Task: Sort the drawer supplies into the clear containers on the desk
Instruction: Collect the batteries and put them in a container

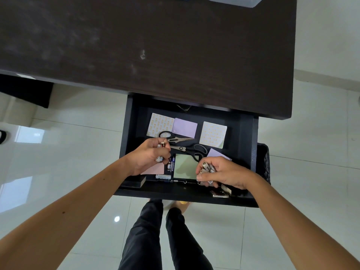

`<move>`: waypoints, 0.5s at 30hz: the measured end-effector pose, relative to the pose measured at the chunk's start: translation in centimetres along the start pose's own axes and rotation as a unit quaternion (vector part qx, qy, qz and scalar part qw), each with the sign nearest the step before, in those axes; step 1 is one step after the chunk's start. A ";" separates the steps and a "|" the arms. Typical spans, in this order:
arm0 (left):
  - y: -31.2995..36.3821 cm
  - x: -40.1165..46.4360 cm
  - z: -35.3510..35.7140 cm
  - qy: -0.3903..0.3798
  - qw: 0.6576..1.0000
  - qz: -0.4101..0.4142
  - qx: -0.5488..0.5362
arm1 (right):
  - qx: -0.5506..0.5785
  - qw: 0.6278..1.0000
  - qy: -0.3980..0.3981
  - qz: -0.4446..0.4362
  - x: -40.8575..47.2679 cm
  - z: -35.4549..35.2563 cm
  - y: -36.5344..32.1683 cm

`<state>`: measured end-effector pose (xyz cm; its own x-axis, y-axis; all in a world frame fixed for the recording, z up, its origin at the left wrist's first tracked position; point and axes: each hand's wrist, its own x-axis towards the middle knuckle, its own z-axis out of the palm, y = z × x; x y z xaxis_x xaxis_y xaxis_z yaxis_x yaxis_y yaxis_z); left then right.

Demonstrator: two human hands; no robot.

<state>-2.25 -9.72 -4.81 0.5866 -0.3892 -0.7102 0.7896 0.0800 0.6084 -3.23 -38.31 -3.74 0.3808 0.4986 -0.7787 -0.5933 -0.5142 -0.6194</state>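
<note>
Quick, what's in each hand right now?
Left hand: grips small red-tipped cylindrical batteries.
Right hand: grips several gold-capped cylindrical batteries.

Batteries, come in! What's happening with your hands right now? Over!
Left hand and right hand both gripping batteries over the open drawer. Containers at the desk's far edge. Two scissors lie between the hands.

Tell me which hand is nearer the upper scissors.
Left. The left hand, gripping batteries, sits just below the upper scissors' handles; the right hand is farther, down to the right, holding batteries.
</note>
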 end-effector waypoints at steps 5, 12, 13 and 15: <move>-0.2 -0.1 0.0 -0.015 1.000 -0.001 0.019 | -0.020 0.999 0.030 0.001 -0.2 -0.3 -0.2; -0.5 -0.5 0.2 -0.010 0.991 0.009 0.134 | -0.209 0.967 0.145 -0.010 -0.1 -0.3 0.5; -0.6 -0.5 0.2 -0.006 0.988 0.011 0.151 | -0.254 0.955 0.151 -0.011 0.0 -0.1 0.7; -0.7 -0.5 0.2 0.003 0.981 0.023 0.193 | -0.357 0.923 0.147 -0.012 0.2 0.1 1.1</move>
<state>-3.12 -9.75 -4.76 0.6222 -0.3870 -0.6805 0.6361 -0.2569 0.7276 -3.90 -38.68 -4.60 0.6253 0.3595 -0.6927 -0.0042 -0.8860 -0.4636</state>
